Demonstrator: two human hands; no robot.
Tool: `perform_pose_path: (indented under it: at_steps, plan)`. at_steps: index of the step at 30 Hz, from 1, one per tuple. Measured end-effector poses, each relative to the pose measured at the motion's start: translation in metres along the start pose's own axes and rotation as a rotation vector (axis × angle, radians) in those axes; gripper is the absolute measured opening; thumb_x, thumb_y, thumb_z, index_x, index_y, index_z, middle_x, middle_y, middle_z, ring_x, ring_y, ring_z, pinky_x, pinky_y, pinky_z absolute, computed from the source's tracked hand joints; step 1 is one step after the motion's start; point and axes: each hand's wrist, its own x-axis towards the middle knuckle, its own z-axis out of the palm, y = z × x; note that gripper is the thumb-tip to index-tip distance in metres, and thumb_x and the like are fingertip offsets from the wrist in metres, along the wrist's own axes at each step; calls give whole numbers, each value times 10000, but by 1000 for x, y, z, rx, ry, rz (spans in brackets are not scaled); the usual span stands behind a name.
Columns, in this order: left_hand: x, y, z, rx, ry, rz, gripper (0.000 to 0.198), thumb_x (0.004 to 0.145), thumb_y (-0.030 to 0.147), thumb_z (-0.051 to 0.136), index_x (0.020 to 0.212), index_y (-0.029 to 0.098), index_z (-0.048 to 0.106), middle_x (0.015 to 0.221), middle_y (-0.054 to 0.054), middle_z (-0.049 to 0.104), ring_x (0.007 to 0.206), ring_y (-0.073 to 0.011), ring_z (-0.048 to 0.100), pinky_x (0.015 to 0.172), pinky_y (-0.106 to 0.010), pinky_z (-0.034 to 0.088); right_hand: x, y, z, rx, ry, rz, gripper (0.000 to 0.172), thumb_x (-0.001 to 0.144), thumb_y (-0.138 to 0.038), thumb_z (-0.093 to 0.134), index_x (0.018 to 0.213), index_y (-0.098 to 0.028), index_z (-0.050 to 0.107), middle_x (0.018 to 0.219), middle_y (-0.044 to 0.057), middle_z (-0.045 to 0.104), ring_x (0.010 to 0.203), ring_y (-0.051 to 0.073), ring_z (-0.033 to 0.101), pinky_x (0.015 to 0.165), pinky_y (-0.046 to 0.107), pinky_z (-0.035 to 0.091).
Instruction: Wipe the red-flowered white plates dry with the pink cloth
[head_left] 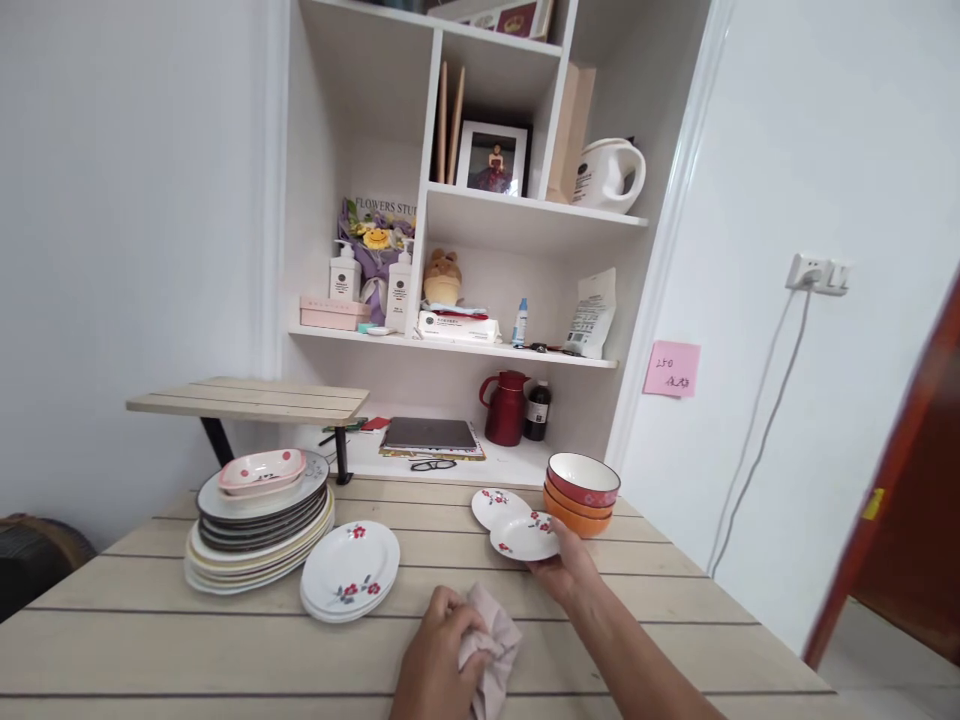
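Observation:
My left hand (442, 650) is closed around a crumpled pale pink cloth (496, 640) just above the table's near middle. With my right hand (566, 565) I grip the right edge of a small white plate with red flowers (523, 540). Another small flowered plate (489, 506) lies behind it, partly covered by it. Right beside my fingers stands a stack of bowls (583, 480), a red one on top of orange ones. To the left of the cloth lie larger white plates with red flowers (351, 565), one on another.
A tall pile of plates (259, 545) with a pink dish (262, 470) on top stands at the left, by a small raised wooden shelf (251, 398). Behind the table (285, 655) are a laptop (429, 433), glasses (433, 465), a red jug (505, 408) and a dark bottle (537, 410).

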Motion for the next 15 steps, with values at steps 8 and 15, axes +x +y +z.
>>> perform_pose_path:
  at_steps: [8,15]
  plan:
    - [6,-9,5,-30,5,8,248,656,87,530,843,208,639,1016,-33,528,1000,-149,566,896,-205,380,1,-12,14,5,111,70,241,846,-258,565,1084,-222,546,971,60,692,900,197,671,768,345,589]
    - [11,-15,4,-57,-34,24,201,682,137,527,840,197,636,1015,-49,541,980,-163,575,895,-220,395,-7,-19,5,-140,130,164,303,791,-283,635,1071,-203,548,1147,116,616,992,247,635,822,402,552]
